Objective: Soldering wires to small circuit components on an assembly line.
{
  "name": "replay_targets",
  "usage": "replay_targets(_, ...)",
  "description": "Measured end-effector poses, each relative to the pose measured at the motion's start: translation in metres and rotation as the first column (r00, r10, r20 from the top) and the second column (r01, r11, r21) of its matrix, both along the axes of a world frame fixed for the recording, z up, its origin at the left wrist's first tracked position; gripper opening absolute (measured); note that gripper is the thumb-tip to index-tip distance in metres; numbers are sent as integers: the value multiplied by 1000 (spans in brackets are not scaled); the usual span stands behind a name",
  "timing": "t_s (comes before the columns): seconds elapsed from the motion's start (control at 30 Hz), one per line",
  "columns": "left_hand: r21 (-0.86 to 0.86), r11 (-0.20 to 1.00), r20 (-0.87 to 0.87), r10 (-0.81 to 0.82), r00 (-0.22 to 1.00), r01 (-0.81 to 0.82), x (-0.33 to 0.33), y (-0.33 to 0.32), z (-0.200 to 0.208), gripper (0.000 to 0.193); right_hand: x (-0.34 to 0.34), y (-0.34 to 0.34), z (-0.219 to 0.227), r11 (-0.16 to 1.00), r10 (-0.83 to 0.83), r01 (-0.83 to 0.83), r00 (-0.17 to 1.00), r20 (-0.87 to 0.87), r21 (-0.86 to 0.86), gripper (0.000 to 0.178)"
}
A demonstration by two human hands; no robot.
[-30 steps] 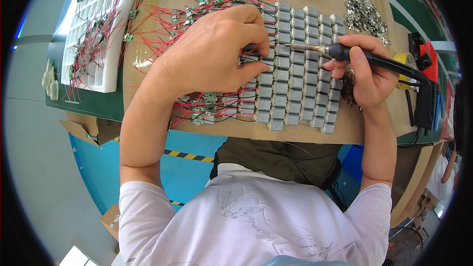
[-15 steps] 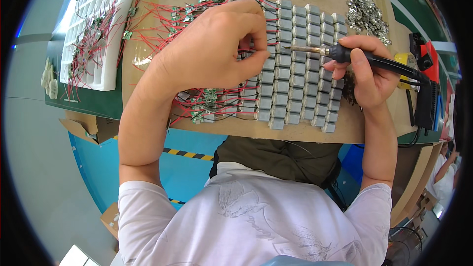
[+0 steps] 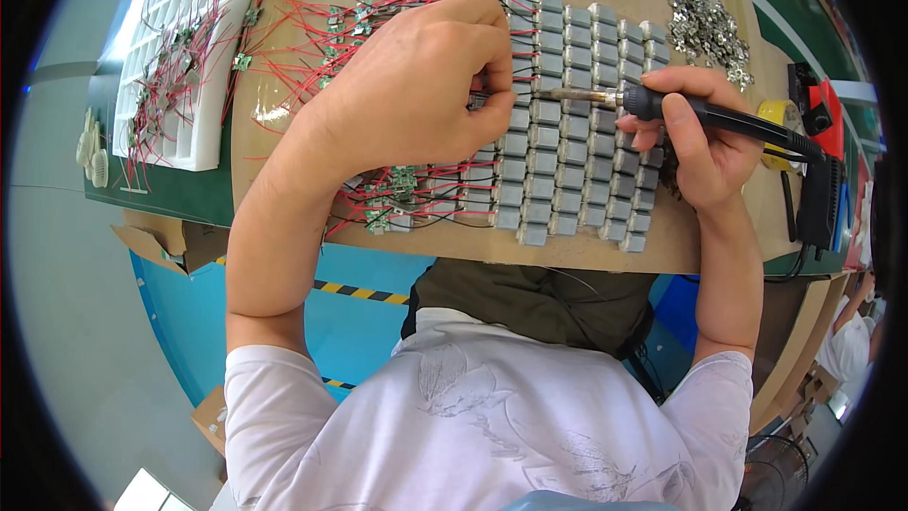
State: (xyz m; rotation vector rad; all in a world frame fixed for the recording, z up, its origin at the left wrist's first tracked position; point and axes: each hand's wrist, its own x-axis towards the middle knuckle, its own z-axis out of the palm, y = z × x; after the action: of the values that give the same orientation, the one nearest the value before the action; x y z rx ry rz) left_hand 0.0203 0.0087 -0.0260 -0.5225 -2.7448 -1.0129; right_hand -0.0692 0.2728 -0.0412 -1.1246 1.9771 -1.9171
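My right hand [image 3: 705, 137] grips a black-handled soldering iron [image 3: 653, 104], its metal tip pointing left. The tip is at one of the small grey block-shaped parts [image 3: 544, 137], which lie in close rows on the board. Just left of the tip, my left hand [image 3: 426, 85] is closed in a pinch at a thin dark wire [image 3: 523, 93]; its palm side is hidden. Red and black wires run from the left-hand blocks to small green circuit boards [image 3: 404, 180], partly under my left hand and forearm.
A white divided tray [image 3: 194, 132] with wired boards stands at the left. Piles of small metal pieces [image 3: 705, 24] lie at the far side and far right. Yellow tape [image 3: 777, 123] and a black-and-red iron stand [image 3: 821, 199] are at the right. A cardboard box [image 3: 180, 241] sits below the table's left edge.
The soldering iron's tip has moved slightly left, closer to my left fingertips. My left hand stays in its pinch, almost in the same place.
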Motion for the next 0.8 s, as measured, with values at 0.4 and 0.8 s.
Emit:
replay_targets(0.4, -30, 999, -5, 20, 1000, -20, 0, 1, -1, 10, 0, 0, 1, 1000, 6, -6, 999, -33, 16, 14)
replay_targets(0.8, -30, 999, 1, 17, 1000, -17, 1, 1, 0, 10, -1, 0, 1, 999, 12, -9, 997, -79, 40, 15)
